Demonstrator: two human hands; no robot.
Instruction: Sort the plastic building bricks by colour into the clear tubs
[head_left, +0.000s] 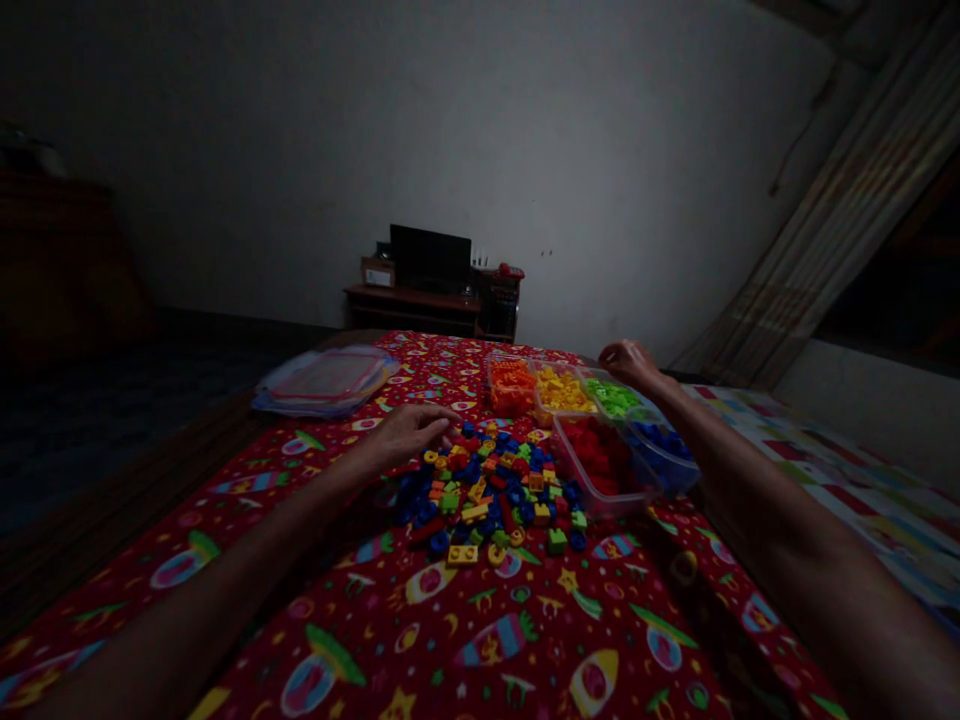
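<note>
A mixed pile of toy building bricks in blue, yellow, green, orange and red lies on the red patterned cloth. At the pile's far left edge is my left hand, its fingers stretched out and the thumb a little apart, with nothing visibly held. My right hand is over the far side of the container of green bricks, fingers curled together; whatever they hold is hidden. Beside that container are yellow bricks and orange bricks in clear boxes. Nearer me, red bricks and blue bricks fill two more.
Stacked clear plastic lids lie at the left edge of the red cloth. A checked cloth spreads out on the right. Against the far wall, a dark monitor stands on a low desk. A curtain hangs at right.
</note>
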